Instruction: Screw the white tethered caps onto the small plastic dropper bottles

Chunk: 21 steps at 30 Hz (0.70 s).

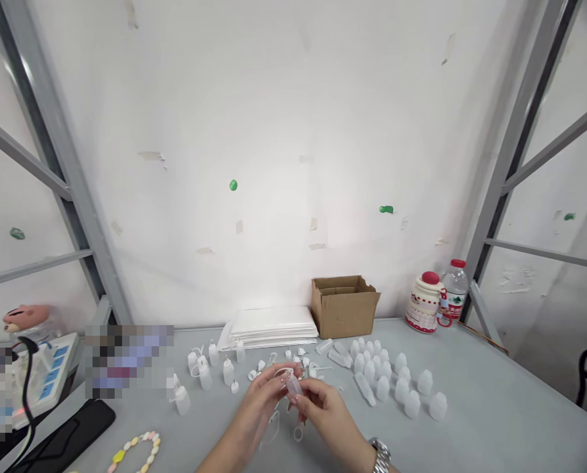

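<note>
Low in the head view, both my hands meet over the grey table. My left hand and my right hand are closed together on one small translucent plastic bottle, held tilted between the fingertips. A silver watch sits on my right wrist. Several small white bottles stand to the right of my hands. More capped bottles and loose caps lie to the left and behind. A small plastic ring lies just below my hands.
An open cardboard box and a stack of white bags stand at the wall. A red-lidded jar and a water bottle are at the back right. A black phone, a bead bracelet and a power strip lie left.
</note>
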Motion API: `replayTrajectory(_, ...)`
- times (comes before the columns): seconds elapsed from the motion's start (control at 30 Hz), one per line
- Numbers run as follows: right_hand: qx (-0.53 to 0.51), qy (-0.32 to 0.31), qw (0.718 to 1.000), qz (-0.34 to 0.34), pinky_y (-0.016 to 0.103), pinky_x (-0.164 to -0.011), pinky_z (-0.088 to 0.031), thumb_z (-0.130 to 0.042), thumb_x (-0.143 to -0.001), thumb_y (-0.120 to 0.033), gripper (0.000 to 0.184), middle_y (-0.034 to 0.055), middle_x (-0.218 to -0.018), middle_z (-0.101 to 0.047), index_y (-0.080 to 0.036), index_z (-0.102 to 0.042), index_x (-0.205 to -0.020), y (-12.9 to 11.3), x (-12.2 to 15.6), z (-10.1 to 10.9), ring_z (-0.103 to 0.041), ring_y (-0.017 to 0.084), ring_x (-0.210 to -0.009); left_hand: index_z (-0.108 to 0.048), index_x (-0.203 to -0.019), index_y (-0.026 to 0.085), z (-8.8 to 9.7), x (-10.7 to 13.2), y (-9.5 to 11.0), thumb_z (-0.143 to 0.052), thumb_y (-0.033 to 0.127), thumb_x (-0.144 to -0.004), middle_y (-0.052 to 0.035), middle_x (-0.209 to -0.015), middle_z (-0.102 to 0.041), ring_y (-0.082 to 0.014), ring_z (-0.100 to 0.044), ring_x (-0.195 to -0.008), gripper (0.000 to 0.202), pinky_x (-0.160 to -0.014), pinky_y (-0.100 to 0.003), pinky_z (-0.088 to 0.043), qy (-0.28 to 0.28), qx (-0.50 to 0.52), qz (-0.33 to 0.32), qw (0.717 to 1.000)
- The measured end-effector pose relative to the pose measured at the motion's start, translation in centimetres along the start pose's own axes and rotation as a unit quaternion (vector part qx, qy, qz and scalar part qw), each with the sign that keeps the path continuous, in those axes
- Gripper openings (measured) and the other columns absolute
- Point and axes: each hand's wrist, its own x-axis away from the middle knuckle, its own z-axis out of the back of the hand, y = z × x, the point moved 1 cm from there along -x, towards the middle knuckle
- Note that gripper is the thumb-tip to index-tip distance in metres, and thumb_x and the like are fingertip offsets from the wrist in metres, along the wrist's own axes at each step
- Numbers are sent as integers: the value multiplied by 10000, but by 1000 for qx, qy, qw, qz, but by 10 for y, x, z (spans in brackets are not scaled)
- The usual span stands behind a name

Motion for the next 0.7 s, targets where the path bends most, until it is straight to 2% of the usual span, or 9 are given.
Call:
replayTrajectory(0.07, -57, -23, 998, -15, 226, -502, -413, -597, -705, -468, 308, -17, -628, -531, -165, -651, -725, 1, 0, -2, -474, 98, -488, -638, -954, 196, 0, 0, -2, -631, 327, -657, -69, -933, -657, -203, -580, -807, 324, -669, -291, -416, 7, 13, 7, 1000)
replayTrajectory(0.17, -90, -29, 995, -21, 218, -492, -402, -637, -667, -474, 319, -22, -603, -537, -158, -655, -703, 4, -1, -4, -470, 86, -467, -641, -838, 186, 0, 0, -4, -627, 295, -662, -55, -883, -643, -171, -566, -734, 208, -605, -261, -396, 4, 30, 2, 1000)
replayTrajectory(0.23, -109, -33, 993, -28, 215, -466, -393, -652, -642, -493, 348, -25, -584, -528, -149, -654, -697, 7, -3, -4, -465, 80, -440, -635, -776, 171, 0, 0, -5, -605, 288, -681, -57, -877, -631, -166, -559, -725, 154, -597, -257, -387, -6, 44, -1, 999)
replayTrajectory(0.47, -145, -45, 988, -35, 203, -441, -365, -640, -650, -511, 385, -7, -600, -548, -126, -654, -654, 12, -5, -4, -482, 70, -416, -651, -826, 133, -2, 1, -5, -532, 227, -720, -88, -887, -630, -185, -551, -766, 185, -644, -278, -381, -34, 78, 27, 996)
replayTrajectory(0.57, -145, -27, 988, -41, 207, -440, -373, -656, -627, -514, 389, -12, -576, -539, -125, -651, -637, 12, -5, -5, -479, 74, -417, -654, -840, 133, -2, 0, -5, -513, 216, -722, -93, -899, -643, -187, -555, -764, 202, -655, -283, -380, -35, 92, 32, 995)
replayTrajectory(0.7, -103, 28, 993, -56, 217, -440, -386, -673, -603, -514, 396, -11, -541, -551, -121, -642, -641, 15, -4, -5, -484, 87, -413, -660, -874, 133, 0, -1, -8, -499, 210, -726, -91, -892, -658, -205, -559, -819, 231, -681, -290, -386, -16, 90, 39, 995)
